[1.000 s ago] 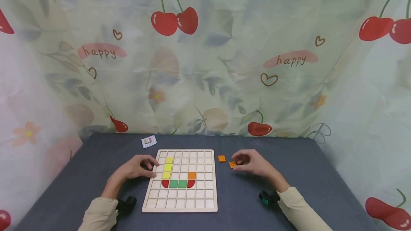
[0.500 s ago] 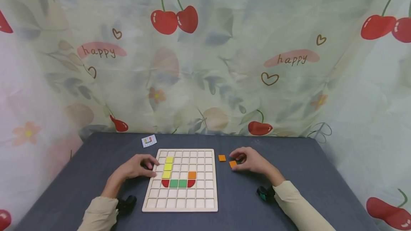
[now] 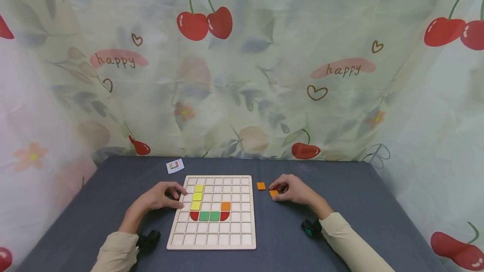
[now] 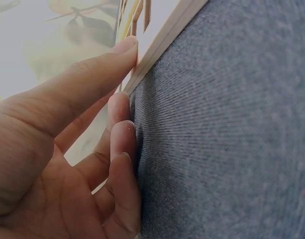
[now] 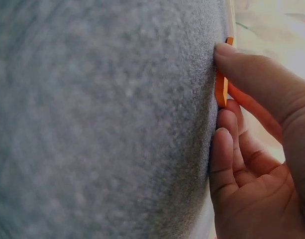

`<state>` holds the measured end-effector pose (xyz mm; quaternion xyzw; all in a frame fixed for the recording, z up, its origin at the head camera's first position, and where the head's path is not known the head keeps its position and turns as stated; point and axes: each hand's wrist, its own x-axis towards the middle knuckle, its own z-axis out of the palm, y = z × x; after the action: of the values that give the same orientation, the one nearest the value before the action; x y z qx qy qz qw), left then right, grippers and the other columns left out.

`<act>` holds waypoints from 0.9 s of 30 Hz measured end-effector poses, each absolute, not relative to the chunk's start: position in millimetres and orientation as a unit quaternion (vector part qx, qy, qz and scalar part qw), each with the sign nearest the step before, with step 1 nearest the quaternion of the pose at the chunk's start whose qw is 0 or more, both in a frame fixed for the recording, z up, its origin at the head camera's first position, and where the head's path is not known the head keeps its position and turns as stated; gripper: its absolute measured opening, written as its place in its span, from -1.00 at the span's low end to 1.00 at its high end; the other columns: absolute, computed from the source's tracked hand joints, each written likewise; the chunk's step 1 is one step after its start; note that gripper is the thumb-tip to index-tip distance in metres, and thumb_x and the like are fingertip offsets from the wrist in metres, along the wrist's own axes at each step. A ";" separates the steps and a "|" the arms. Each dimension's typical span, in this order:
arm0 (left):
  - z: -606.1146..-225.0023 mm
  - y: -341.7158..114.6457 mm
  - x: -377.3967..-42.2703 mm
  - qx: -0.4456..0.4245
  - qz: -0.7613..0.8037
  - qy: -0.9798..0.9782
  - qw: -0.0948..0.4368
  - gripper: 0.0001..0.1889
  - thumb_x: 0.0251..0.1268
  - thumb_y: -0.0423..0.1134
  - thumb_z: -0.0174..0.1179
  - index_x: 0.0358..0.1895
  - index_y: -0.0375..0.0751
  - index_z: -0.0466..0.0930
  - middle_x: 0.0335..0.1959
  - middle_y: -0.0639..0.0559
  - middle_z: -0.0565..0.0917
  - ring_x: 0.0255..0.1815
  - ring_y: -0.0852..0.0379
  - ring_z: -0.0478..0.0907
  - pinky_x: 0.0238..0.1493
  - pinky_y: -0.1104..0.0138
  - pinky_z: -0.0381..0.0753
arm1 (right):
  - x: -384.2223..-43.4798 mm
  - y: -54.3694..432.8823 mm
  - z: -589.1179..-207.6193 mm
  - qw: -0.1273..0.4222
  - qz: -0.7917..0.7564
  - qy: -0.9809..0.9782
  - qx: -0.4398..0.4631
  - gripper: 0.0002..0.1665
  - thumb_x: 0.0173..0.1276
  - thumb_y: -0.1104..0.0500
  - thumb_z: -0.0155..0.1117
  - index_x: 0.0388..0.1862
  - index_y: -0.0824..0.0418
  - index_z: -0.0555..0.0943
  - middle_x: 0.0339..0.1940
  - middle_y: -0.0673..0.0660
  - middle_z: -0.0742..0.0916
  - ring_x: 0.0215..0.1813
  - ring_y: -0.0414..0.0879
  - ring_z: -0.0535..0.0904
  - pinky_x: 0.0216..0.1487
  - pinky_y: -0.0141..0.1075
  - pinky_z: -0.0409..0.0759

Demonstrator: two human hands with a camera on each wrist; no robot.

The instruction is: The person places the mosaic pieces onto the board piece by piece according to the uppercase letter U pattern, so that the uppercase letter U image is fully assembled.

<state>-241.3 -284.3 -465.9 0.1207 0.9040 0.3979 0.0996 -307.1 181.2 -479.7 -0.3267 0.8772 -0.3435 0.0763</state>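
Observation:
A wooden grid board lies on the table. Set in it are yellow tiles, green tiles, red round-cornered tiles and one orange tile. My left hand rests thumb and index fingertips on the board's left edge; the left wrist view has the thumb on its rim. To the right of the board, my right hand pinches an orange square tile between thumb and index finger, low at the cloth. In the right wrist view the thumb covers part of that tile.
Another loose orange tile lies between the board and my right hand. Behind the board's left corner is a small pattern card. Dark cloth covers the table, and a printed curtain hangs behind it.
My right hand has shifted slightly left, its thumb and index finger closing in around the orange tile. The left hand and the board have stayed in place.

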 end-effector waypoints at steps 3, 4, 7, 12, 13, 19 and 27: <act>-466.2 -285.2 -241.5 0.123 0.397 0.904 0.099 -0.63 0.04 -0.37 0.57 -0.05 -0.24 0.72 -0.35 -0.02 0.52 -0.28 0.02 0.41 -0.22 0.15 0.38 | -306.5 180.5 -480.6 0.069 -0.341 0.876 -0.335 -0.71 0.27 0.13 0.56 -0.05 0.19 0.79 -0.18 -0.03 0.68 -0.15 -0.03 0.54 -0.14 -0.24 0.55; -466.5 -285.6 -241.7 0.124 0.397 0.904 0.099 -0.63 0.04 -0.37 0.57 -0.04 -0.24 0.72 -0.35 -0.01 0.52 -0.27 0.02 0.41 -0.22 0.15 0.37 | -306.4 180.3 -480.9 0.066 -0.341 0.875 -0.337 -0.72 0.27 0.13 0.56 -0.06 0.19 0.79 -0.19 -0.03 0.68 -0.16 -0.03 0.54 -0.14 -0.24 0.55; -467.4 -286.7 -242.4 0.129 0.398 0.903 0.099 -0.63 0.05 -0.36 0.57 -0.04 -0.24 0.71 -0.35 -0.01 0.52 -0.27 0.02 0.41 -0.22 0.15 0.38 | -306.5 179.9 -481.7 0.061 -0.342 0.874 -0.338 -0.73 0.26 0.13 0.56 -0.09 0.18 0.79 -0.22 -0.05 0.68 -0.17 -0.03 0.54 -0.15 -0.24 0.55; -468.1 -286.4 -242.4 0.129 0.402 0.901 0.102 -0.64 0.05 -0.37 0.57 -0.04 -0.24 0.71 -0.34 -0.02 0.52 -0.27 0.01 0.42 -0.21 0.14 0.38 | -307.4 180.0 -482.1 0.061 -0.348 0.874 -0.335 -0.75 0.26 0.13 0.56 -0.10 0.16 0.78 -0.18 -0.04 0.71 -0.16 -0.03 0.57 -0.13 -0.22 0.56; -467.7 -286.2 -242.3 0.127 0.401 0.901 0.102 -0.64 0.05 -0.37 0.57 -0.04 -0.24 0.71 -0.34 -0.02 0.52 -0.27 0.01 0.42 -0.21 0.14 0.38 | -307.7 180.1 -482.0 0.062 -0.349 0.873 -0.335 -0.75 0.27 0.13 0.56 -0.10 0.16 0.78 -0.17 -0.04 0.72 -0.16 -0.03 0.57 -0.12 -0.21 0.57; -465.8 -286.0 -242.1 0.124 0.397 0.903 0.105 -0.64 0.07 -0.36 0.56 -0.04 -0.25 0.71 -0.34 -0.01 0.51 -0.28 0.02 0.41 -0.23 0.15 0.38 | -309.2 180.7 -482.8 0.070 -0.369 0.864 -0.336 -0.73 0.28 0.13 0.55 -0.07 0.17 0.77 -0.13 -0.02 0.74 -0.13 -0.08 0.63 -0.08 -0.17 0.60; -466.4 -286.2 -242.2 0.130 0.403 0.900 0.108 -0.64 0.06 -0.37 0.56 -0.04 -0.26 0.71 -0.35 -0.02 0.52 -0.28 0.01 0.41 -0.22 0.15 0.38 | -309.5 179.4 -483.6 0.070 -0.421 0.844 -0.326 -0.71 0.29 0.14 0.54 -0.05 0.20 0.75 -0.11 0.04 0.74 -0.15 -0.11 0.65 -0.06 -0.22 0.61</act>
<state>-242.2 -286.2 -466.4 0.1299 0.8995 0.4030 0.1077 -309.5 179.4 -483.6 -0.3260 0.8438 -0.4205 0.0700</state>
